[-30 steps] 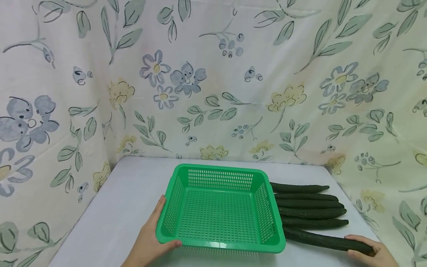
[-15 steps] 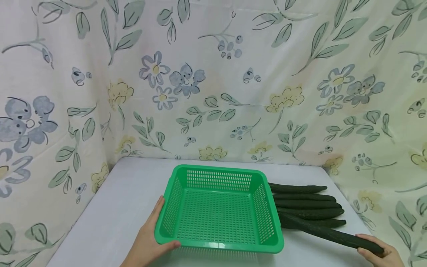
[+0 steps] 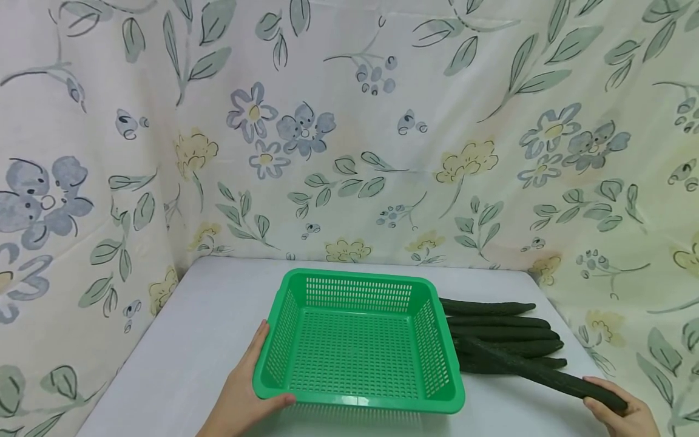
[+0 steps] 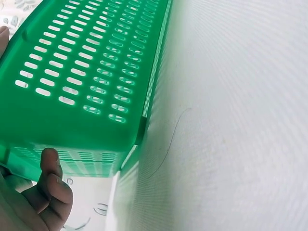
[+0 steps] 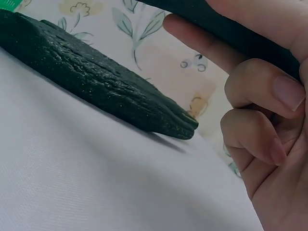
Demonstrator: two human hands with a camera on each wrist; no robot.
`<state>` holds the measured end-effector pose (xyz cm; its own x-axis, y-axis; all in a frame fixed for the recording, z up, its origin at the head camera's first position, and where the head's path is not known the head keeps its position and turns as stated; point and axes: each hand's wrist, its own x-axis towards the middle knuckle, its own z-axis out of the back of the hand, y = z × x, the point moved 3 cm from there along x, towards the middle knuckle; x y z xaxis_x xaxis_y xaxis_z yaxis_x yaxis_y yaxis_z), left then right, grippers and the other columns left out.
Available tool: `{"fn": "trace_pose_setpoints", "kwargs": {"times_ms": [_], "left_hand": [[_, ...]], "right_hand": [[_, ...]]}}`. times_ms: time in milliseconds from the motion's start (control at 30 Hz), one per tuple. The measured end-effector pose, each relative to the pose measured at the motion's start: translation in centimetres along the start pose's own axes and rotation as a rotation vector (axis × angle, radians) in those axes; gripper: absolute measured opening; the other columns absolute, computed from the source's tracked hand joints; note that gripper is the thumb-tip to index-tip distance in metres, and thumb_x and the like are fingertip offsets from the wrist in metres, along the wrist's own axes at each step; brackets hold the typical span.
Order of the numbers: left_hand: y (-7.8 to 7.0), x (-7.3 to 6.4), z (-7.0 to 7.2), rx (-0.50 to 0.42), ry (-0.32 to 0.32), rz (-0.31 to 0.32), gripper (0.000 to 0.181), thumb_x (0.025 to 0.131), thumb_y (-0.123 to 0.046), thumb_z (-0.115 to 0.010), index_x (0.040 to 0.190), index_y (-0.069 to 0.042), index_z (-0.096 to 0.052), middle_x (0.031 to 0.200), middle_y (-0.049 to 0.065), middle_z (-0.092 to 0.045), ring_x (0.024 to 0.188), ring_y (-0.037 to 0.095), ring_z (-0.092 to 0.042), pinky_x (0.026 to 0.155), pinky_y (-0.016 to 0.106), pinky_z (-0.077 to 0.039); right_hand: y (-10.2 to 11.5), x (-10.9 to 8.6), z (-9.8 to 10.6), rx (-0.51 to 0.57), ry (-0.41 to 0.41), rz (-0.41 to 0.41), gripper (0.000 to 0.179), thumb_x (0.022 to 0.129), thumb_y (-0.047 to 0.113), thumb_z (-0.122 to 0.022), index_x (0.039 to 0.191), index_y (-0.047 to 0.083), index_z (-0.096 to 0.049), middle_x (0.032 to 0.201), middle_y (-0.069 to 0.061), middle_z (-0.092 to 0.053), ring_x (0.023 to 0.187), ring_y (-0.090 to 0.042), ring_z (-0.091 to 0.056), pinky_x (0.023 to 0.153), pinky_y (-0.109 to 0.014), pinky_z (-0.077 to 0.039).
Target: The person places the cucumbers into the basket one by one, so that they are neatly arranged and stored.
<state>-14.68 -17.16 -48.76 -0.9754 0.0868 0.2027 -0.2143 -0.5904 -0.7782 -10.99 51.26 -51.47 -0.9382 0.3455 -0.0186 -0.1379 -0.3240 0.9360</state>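
A green plastic basket (image 3: 357, 401) with slotted walls stands on the white table, nothing inside it. My left hand (image 3: 240, 385) grips its near left corner, thumb at the front rim and fingers along the left side. At the right, my right hand (image 3: 628, 413) holds the near end of a long dark green cucumber (image 3: 551, 376). This cucumber slants away toward the basket, over part of the other cucumbers (image 3: 508, 333). In the right wrist view, the held cucumber (image 5: 231, 31) is raised above the lying cucumbers (image 5: 101, 79), with some fingers curled in toward the palm.
Several cucumbers lie side by side to the right of the basket, their left ends hidden behind its wall. A floral curtain (image 3: 349, 121) hangs behind and at both sides of the white table (image 3: 218, 303).
My right hand has moved slightly right with the cucumber, whose far end has lifted and swung back over the others. My left hand stays on the basket.
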Motion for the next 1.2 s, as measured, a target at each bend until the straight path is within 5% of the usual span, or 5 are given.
{"fn": "trace_pose_setpoints", "kwargs": {"times_ms": [133,300,567,733,1200], "left_hand": [[-0.2,-0.1,0.0,0.000,0.001,-0.001,0.141,0.070,-0.046,-0.099,0.172,-0.033,-0.004,0.178,0.010,-0.015,0.157,0.047,-0.028,0.113,0.071,-0.039],[-0.3,-0.1,0.1,0.000,0.003,-0.004,0.141,0.070,-0.045,-0.099,0.172,-0.033,-0.004,0.178,0.011,-0.015,0.156,0.048,-0.028,0.112,0.071,-0.039],[0.0,0.1,0.0,-0.008,0.004,0.003,0.141,0.069,-0.046,-0.100,0.173,-0.031,-0.006,0.177,0.012,-0.017,0.157,0.046,-0.028,0.113,0.071,-0.039],[-0.2,0.0,0.1,-0.007,0.009,0.012,0.141,0.069,-0.046,-0.100,0.173,-0.029,-0.006,0.177,0.014,-0.016,0.157,0.047,-0.028,0.112,0.071,-0.040],[-0.4,-0.1,0.2,-0.007,0.021,0.023,0.140,0.070,-0.046,-0.099,0.173,-0.027,-0.005,0.178,0.012,-0.014,0.157,0.047,-0.028,0.113,0.071,-0.040]], "right_hand": [[0.0,0.2,-0.3,0.187,-0.005,0.028,0.049,0.101,0.005,-0.072,0.101,0.054,-0.076,0.070,0.013,-0.065,0.048,-0.030,-0.024,0.043,-0.043,-0.026],[0.5,0.6,-1.6,0.473,0.027,0.157,0.045,0.098,-0.010,-0.069,0.115,0.029,-0.083,0.103,0.020,-0.077,0.070,0.000,-0.064,0.058,-0.015,-0.054],[2.6,1.2,-4.1,0.700,0.129,0.390,0.047,0.098,-0.025,-0.053,0.126,0.003,-0.077,0.112,0.004,-0.073,0.077,-0.004,-0.064,0.063,-0.019,-0.054],[3.9,1.7,-5.1,0.732,0.197,0.416,0.048,0.100,-0.026,-0.048,0.131,0.000,-0.073,0.126,0.001,-0.073,0.096,-0.006,-0.068,0.074,-0.019,-0.058],[8.1,2.7,-8.4,0.739,0.183,0.541,0.045,0.096,-0.029,-0.049,0.128,-0.007,-0.072,0.101,-0.001,-0.073,0.064,-0.014,-0.046,0.054,-0.028,-0.036]]}}
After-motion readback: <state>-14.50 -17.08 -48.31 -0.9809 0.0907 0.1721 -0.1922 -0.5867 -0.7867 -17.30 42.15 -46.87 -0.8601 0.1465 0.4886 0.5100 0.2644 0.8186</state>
